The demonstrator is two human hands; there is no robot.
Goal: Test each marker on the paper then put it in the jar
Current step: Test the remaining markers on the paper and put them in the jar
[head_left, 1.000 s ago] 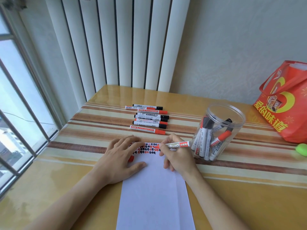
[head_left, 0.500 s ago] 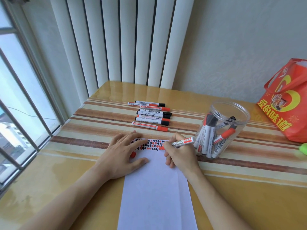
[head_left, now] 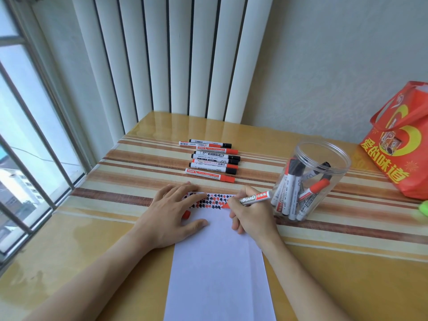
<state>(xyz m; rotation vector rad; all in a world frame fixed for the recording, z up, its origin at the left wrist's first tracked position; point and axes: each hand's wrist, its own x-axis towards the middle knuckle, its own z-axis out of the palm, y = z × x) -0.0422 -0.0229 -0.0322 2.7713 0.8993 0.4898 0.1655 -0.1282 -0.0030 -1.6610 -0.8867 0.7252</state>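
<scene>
We have our right hand (head_left: 251,213) curled round the red marker (head_left: 252,198), fingers and thumb pinching its barrel low down near the writing end, so the red tip (head_left: 225,206) pokes out just to the left of the grip and meets the paper (head_left: 220,269) at the right end of the rows of red and black test marks (head_left: 214,200). From the grip the marker's long axis runs up and to the right, tilted shallow over the sheet, and its tail end points almost straight at the jar (head_left: 311,179), which stands just beside our right hand, on its far right side, with its open mouth upward and several markers already leaning inside. That line is what we judge the coming move to turn on: once the stroke is done the marker needs capping and then only a short carry rightward and up over the rim, and the right hand is plainly the nearer one. Our left hand (head_left: 172,213) lies on the other side of the grip, fingers straight and spread flat, pressing the top left of the paper; a red cap (head_left: 186,214) peeks from under its palm side, though we cannot tell how it is held. The untested markers (head_left: 213,161) lie in a stack beyond both hands, their axes running left to right.
</scene>
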